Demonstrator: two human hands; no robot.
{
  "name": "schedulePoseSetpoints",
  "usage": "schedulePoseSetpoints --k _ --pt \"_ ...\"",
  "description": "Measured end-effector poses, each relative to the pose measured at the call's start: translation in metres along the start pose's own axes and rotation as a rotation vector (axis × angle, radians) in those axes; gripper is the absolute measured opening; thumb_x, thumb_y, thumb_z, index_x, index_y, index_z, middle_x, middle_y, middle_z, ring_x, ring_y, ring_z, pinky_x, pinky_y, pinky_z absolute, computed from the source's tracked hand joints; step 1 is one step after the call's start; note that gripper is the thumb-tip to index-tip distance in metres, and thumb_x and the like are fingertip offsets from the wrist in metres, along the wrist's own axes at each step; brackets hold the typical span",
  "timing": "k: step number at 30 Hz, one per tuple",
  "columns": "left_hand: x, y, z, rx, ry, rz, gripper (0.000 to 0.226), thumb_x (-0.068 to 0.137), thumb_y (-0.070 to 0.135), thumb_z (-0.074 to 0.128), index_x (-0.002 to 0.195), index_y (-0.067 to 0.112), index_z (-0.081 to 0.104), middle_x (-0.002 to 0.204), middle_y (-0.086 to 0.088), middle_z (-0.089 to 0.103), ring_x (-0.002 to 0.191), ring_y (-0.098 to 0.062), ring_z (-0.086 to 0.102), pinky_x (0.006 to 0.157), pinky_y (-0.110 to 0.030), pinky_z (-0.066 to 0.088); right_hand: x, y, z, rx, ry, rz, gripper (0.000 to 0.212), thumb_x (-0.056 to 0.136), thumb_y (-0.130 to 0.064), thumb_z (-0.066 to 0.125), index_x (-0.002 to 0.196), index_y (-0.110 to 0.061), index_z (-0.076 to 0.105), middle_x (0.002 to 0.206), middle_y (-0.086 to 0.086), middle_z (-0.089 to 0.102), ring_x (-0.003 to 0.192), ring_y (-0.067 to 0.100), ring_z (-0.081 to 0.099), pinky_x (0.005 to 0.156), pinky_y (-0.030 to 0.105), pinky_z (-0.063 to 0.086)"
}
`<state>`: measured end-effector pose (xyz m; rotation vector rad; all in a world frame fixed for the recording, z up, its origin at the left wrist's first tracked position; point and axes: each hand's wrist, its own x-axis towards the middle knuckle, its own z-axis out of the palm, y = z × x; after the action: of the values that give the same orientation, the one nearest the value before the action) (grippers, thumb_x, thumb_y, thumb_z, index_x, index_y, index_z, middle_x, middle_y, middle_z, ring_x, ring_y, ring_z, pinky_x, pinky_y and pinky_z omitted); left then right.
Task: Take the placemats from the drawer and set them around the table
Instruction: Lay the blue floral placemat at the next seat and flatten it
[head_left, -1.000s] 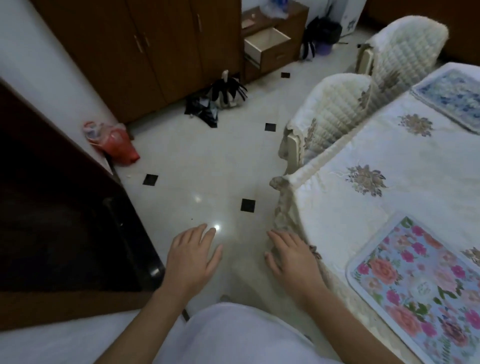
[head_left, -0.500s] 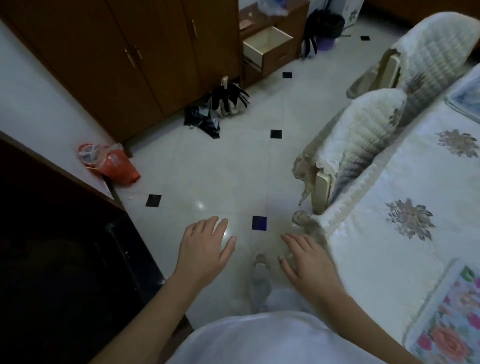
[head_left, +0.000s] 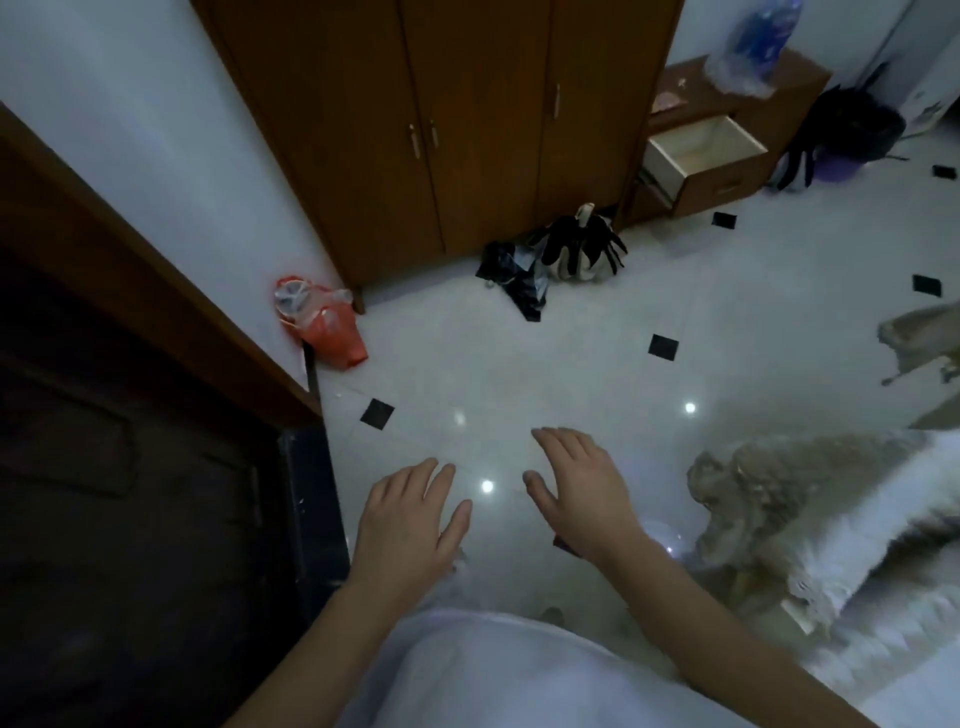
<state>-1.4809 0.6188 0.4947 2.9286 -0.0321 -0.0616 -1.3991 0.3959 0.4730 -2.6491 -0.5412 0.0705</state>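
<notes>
left hand (head_left: 410, 525): palm down over the floor, fingers straight and slightly spread, holding nothing
right hand (head_left: 582, 493): palm down just beside the left, a little further forward, fingers loose and nearly straight, holding nothing
gap between hands: narrow, not touching, with a bright glint of light on the tile below
floor (head_left: 519, 374): pale glossy tiles with small black diamonds
table (head_left: 831, 519): at the right of the right hand, under a pale cloth with a frilled edge, blurred
dark cabinet (head_left: 130, 493): low on the left, close by the left forearm
orange bag (head_left: 327, 327): on the floor against the wall, beside the foot of the wardrobe
wardrobe (head_left: 467, 130): brown wood, doors closed, well apart from the hands
dark pile (head_left: 561, 260): black bags or cloth on the floor in front of the wardrobe
drawer (head_left: 706, 143): far right of the wardrobe, pulled out of a low wooden chest, pale inside
placemats: whereabouts cannot be told from this view
</notes>
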Motion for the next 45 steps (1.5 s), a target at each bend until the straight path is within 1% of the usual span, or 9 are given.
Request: schedulePoseSetpoints --k 4,8,14,18,22,27,37,42,45 --pt "0.053 -0.027 0.000 -0.020 -0.006 -0.014 0.058 0.099 0.052 0.032 0.131 0.015 0.062 0.132 -0.007 0.064 0.115 -0.025 0.062 0.099 -0.042 0.048 0.063 -0.001 0.006 -0.007 0.003 0.001 0.053 0.096 -0.042 0.050 0.141 -0.014 0.050 0.138 0.001 0.057 0.129 0.024 0.049 0.107 0.039 0.041" --pt "0.126 -0.045 -0.006 -0.030 -0.003 0.048 0.058 0.098 0.052 0.033 0.129 0.015 0.065 0.129 -0.008 0.066 0.113 -0.027 0.063 0.097 -0.043 0.048 0.105 0.005 0.007 -0.019 0.050 0.086 0.051 0.096 -0.043 0.051 0.139 -0.015 0.053 0.138 0.000 0.058 0.128 0.023 0.051 0.107 0.037 0.040" --pt "0.244 -0.036 -0.013 -0.004 -0.020 0.327 0.054 0.099 0.050 0.037 0.126 0.013 0.066 0.127 -0.011 0.066 0.108 -0.029 0.064 0.094 -0.043 0.049 0.128 0.036 -0.006 -0.037 0.143 0.283 0.052 0.095 -0.047 0.045 0.134 -0.015 0.057 0.133 0.000 0.061 0.124 0.023 0.055 0.104 0.037 0.043" --pt "0.315 -0.005 -0.013 0.013 -0.042 0.485 0.054 0.099 0.049 0.037 0.126 0.013 0.065 0.127 -0.010 0.066 0.109 -0.029 0.063 0.093 -0.043 0.049 0.130 0.060 -0.019 -0.026 0.226 0.427 0.051 0.095 -0.046 0.044 0.131 -0.014 0.060 0.130 0.002 0.063 0.121 0.023 0.057 0.102 0.037 0.045" --pt "0.374 0.031 -0.002 0.016 -0.064 0.582 0.054 0.099 0.050 0.036 0.127 0.014 0.065 0.127 -0.010 0.065 0.109 -0.029 0.063 0.093 -0.042 0.049 0.145 0.092 -0.029 -0.024 0.264 0.554 0.050 0.094 -0.044 0.044 0.129 -0.013 0.061 0.130 0.001 0.063 0.121 0.022 0.057 0.103 0.034 0.043" --pt "0.439 0.069 0.010 0.019 -0.095 0.614 0.055 0.099 0.050 0.035 0.127 0.013 0.065 0.128 -0.011 0.065 0.110 -0.030 0.063 0.094 -0.044 0.050 0.195 0.144 -0.049 0.015 0.285 0.609 0.051 0.094 -0.044 0.045 0.130 -0.013 0.061 0.129 0.002 0.064 0.120 0.021 0.057 0.100 0.035 0.045" --pt "0.542 0.105 0.005 -0.029 -0.062 0.520 0.054 0.098 0.048 0.037 0.126 0.012 0.067 0.126 -0.010 0.067 0.109 -0.028 0.065 0.091 -0.044 0.052 0.333 0.251 -0.120 0.003 0.257 0.536 0.052 0.094 -0.044 0.043 0.134 -0.013 0.056 0.133 0.001 0.060 0.124 0.021 0.051 0.102 0.036 0.043" --pt "0.612 0.136 0.010 -0.008 -0.098 0.579 0.054 0.097 0.049 0.037 0.126 0.015 0.066 0.127 -0.008 0.066 0.110 -0.027 0.064 0.092 -0.042 0.051 0.382 0.300 -0.144 -0.019 0.297 0.544 0.050 0.094 -0.043 0.044 0.131 -0.013 0.058 0.129 0.001 0.061 0.121 0.021 0.053 0.101 0.036 0.045" --pt "0.667 0.166 0.018 0.004 -0.137 0.646 0.054 0.097 0.050 0.036 0.127 0.015 0.065 0.129 -0.008 0.065 0.111 -0.028 0.064 0.092 -0.043 0.051 0.399 0.331 -0.154 -0.022 0.320 0.613 0.049 0.094 -0.043 0.045 0.131 -0.013 0.058 0.130 0.001 0.061 0.123 0.022 0.053 0.102 0.037 0.045"
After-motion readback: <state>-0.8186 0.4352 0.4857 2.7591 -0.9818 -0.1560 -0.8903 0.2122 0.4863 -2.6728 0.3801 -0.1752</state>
